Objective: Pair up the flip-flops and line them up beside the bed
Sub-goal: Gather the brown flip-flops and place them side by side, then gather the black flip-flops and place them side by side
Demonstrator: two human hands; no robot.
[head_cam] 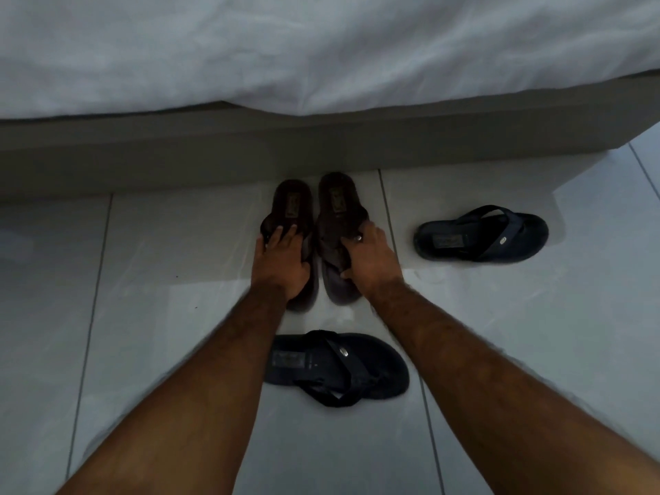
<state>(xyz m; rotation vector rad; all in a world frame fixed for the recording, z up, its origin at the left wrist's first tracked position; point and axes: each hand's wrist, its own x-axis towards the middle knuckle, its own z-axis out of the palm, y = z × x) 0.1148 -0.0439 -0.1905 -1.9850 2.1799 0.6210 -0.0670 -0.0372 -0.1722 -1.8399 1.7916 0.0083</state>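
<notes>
Two brown flip-flops lie side by side on the floor, heels toward the bed base. My left hand (282,259) lies on the left brown flip-flop (293,205), fingers spread over its strap area. My right hand (368,259) grips the right brown flip-flop (334,201) at its straps. One black flip-flop (335,366) lies crosswise between my forearms, near me. The other black flip-flop (482,234) lies crosswise to the right, apart from the brown pair.
The bed's grey base (178,155) runs across the view, with a white sheet (285,48) hanging over it. The floor is pale glossy tile (143,280). The bed's corner ends at the far right.
</notes>
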